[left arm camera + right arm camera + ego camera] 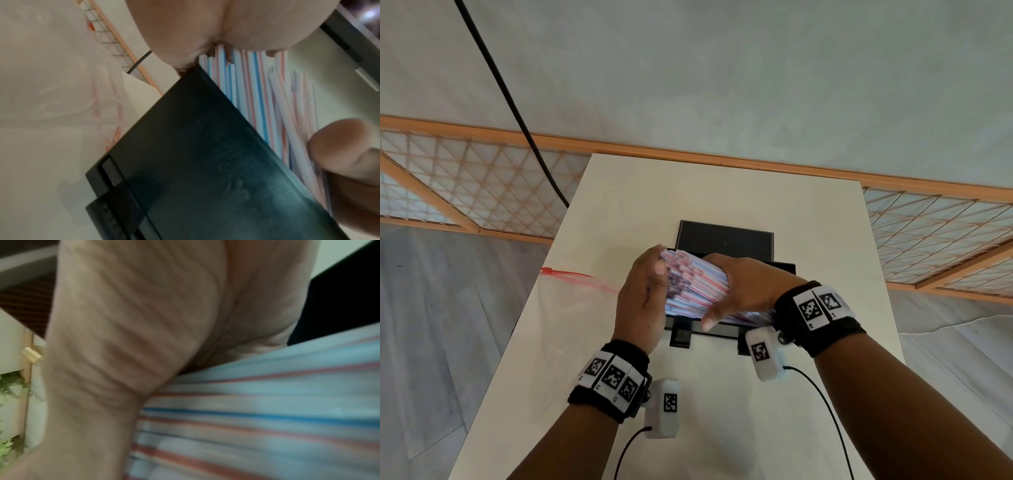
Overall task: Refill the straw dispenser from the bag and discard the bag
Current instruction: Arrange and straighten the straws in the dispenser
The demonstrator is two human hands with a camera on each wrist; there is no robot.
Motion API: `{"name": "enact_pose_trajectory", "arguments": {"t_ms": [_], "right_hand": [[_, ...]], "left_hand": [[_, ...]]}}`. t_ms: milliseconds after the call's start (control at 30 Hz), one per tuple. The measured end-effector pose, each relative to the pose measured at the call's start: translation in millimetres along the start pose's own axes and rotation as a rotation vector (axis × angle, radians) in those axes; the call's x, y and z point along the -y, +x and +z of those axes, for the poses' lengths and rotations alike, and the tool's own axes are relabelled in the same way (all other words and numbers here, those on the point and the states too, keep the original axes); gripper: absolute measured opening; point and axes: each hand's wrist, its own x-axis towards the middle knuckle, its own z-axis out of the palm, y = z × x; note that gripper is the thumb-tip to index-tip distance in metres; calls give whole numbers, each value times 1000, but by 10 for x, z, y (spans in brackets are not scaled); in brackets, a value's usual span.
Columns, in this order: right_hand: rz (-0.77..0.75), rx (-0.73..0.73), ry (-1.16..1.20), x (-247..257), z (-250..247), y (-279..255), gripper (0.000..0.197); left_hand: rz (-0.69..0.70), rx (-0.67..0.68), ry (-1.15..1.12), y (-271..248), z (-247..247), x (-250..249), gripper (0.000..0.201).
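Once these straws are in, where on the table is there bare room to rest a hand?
Bare table lies behind the dispenser, to its right up to the edge, and in front near the wrists. Crowded: the bag on the left, both hands on the straws.

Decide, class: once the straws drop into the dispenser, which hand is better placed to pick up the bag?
Probably the left hand: the bag lies beside it, while the right hand grips the straws over the dispenser.

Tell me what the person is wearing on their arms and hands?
Both forearms are bare: no sleeves, no gloves. Each wrist has a black band with white squares printed with black checker-like codes. A small white camera box hangs off each band, with a thin black cable trailing away.
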Motion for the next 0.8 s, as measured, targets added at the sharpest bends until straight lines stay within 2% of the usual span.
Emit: {"name": "enact_pose_trajectory", "arguments": {"t_ms": [133,233,400,567,666,800], "right_hand": [[30,0,-117,55,-6,16,94],[33,-10,-161,81,-3,10,86],[-40,-144,-177,87,30,-102,78],[-50,-243,-307,73,92,-121,87],[-46,-280,-378,77,139,-119,98],[-70,-292,-322,70,166,-104,104]], "left_hand": [[-5,37,23,54,-33,-1,69],[0,43,73,71,-34,-24,74],[48,30,13,-2,-19,-13,78],[100,72,78,13,-39,22,69],[83,97,107,23,-40,20,62],[91,64,118,24,-43,-11,61]]}}
